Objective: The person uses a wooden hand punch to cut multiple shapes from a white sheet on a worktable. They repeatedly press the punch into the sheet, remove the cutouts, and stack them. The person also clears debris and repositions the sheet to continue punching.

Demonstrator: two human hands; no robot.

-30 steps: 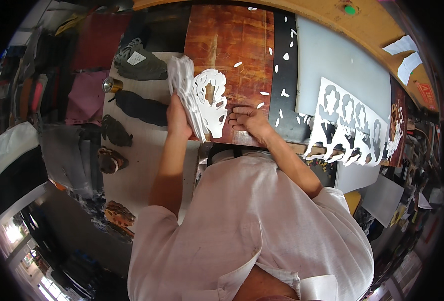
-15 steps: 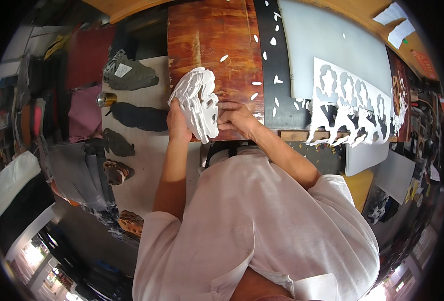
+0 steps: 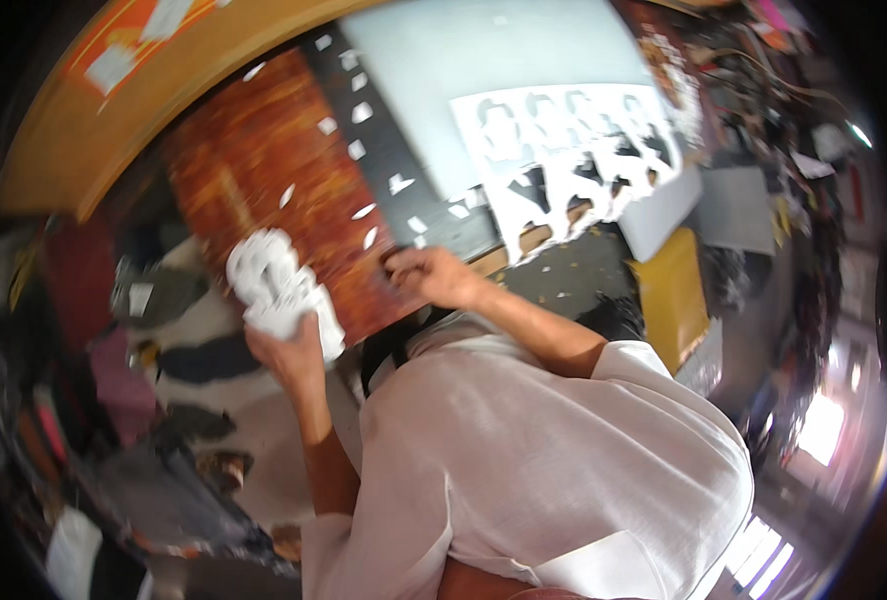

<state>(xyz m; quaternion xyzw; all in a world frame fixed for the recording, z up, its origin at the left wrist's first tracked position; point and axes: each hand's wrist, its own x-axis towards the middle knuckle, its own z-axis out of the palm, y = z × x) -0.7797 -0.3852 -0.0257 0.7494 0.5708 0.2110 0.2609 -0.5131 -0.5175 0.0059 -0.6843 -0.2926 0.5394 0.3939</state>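
Note:
My left hand [image 3: 291,345] grips the lower end of a stack of white cut-out pieces [image 3: 275,268] with holes and wavy edges. The stack lies tilted over the near left edge of a reddish-brown wooden board [image 3: 253,150]. To the right, apart from the stack, my right hand [image 3: 433,278] hovers by the board's near right edge. Its fingers are curled together and slightly blurred; whether anything is between them is hidden. Small white scraps [image 3: 363,211] lie on the board near that hand.
Right of the board runs a dark strip [image 3: 383,165] dotted with white scraps, then a pale grey-white slab [image 3: 423,60]. A white sheet with cut-out shapes [image 3: 503,190] overhangs the slab's front. On the left, a dark green shoe-like item [image 3: 168,297] lies on a light surface. A yellow panel [image 3: 671,290] stands at right.
The view has swung to the right. My right hand has come away from the stack and is now apart from it on the right. My left hand still holds the stack.

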